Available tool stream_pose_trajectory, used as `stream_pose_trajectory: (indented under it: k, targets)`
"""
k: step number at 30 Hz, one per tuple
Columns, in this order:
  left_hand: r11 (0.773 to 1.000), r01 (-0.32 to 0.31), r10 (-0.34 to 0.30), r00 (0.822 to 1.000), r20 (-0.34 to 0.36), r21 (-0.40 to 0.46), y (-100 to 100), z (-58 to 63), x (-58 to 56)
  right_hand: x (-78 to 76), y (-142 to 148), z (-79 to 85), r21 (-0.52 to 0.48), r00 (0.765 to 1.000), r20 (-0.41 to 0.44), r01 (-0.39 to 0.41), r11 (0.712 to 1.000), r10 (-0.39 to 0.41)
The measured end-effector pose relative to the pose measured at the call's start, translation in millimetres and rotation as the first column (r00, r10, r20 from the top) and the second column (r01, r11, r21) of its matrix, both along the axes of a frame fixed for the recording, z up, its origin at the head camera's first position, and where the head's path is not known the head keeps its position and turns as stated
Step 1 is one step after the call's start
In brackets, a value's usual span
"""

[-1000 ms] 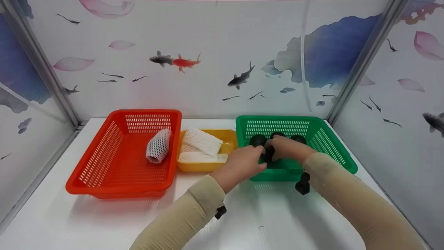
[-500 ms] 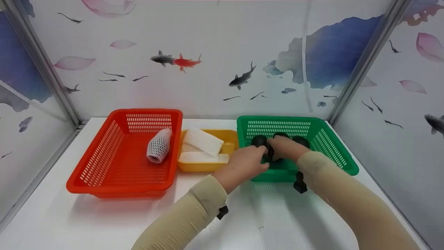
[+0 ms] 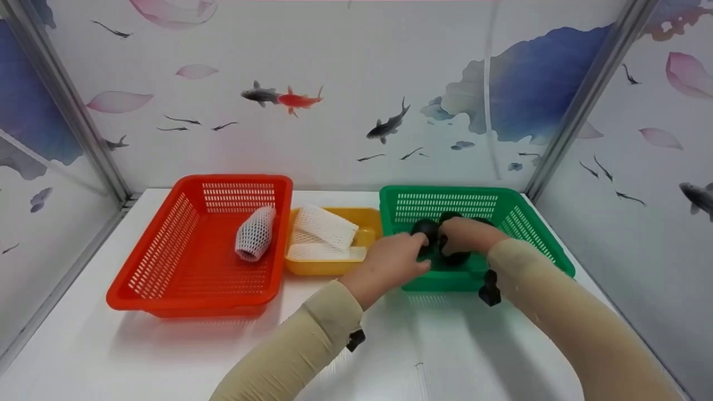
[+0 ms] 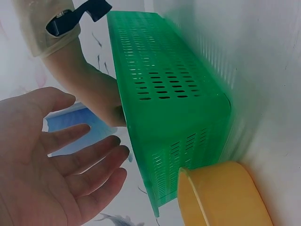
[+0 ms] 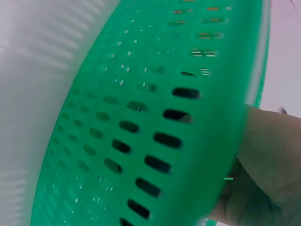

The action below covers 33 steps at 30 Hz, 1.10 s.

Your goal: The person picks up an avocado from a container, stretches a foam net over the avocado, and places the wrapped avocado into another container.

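Note:
In the head view several black, round, ball-like things (image 3: 425,230) lie in the green basket (image 3: 406,281). My right hand (image 3: 470,236) reaches down among them, its fingertips right at a dark round piece. I cannot tell whether it grips that piece; the basket wall hides most of the fingers in the right wrist view. At the basket's left side is my left hand (image 3: 387,262), its fingertips overlapping the nearest ball from above. The left wrist view shows that hand (image 4: 70,165) with fingers spread and relaxed, nothing in it, just outside the green rim (image 4: 129,136).
Left of the green basket stands a small yellow tray (image 3: 328,268) with white foam mesh sleeves (image 3: 326,227) in it. A larger red basket (image 3: 195,305) farther left contains a sleeved piece (image 3: 255,234). All stand on a white table (image 3: 356,362) before patterned panels.
My right hand has shifted slightly to the right inside the green basket. The leftmost black ball has moved a little right, and another dark piece now shows under the right hand. My left hand stays nearly still.

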State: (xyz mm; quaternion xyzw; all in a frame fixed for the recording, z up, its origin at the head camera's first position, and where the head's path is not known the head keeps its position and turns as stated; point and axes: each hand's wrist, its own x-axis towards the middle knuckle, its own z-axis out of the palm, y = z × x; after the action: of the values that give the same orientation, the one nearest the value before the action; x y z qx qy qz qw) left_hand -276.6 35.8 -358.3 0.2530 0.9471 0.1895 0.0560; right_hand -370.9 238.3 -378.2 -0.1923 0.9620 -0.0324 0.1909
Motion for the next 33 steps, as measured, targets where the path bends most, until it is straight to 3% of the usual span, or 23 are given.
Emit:
stream_pose_trajectory:
  k: [6,11,18,28,33]
  targets:
    - [1.0,-0.002,0.001,1.0,0.007,0.016,-3.1,0.5,-0.2,-3.7,17.2,0.5,-0.108,0.999,0.031,0.023,0.994,-0.02]
    - [0.999,-0.021,0.02,1.0,0.006,0.028,-6.7,-1.4,-0.8,-1.3,26.1,8.6,-0.238,0.996,0.061,0.075,0.968,-0.062]
    - [0.995,-0.059,0.058,0.998,0.017,0.077,-8.8,-4.7,-4.1,12.8,20.5,29.6,-0.303,0.999,-0.043,-0.015,0.953,0.002]
    - [0.982,-0.091,0.091,0.996,0.009,0.163,-8.5,-4.8,-4.0,37.5,-3.4,52.3,-0.365,0.995,-0.084,-0.084,0.927,0.057]
    - [0.96,-0.127,0.122,0.992,0.036,0.248,-8.0,-5.1,-1.8,49.1,-17.6,58.6,-0.396,0.993,-0.102,-0.098,0.913,0.062]
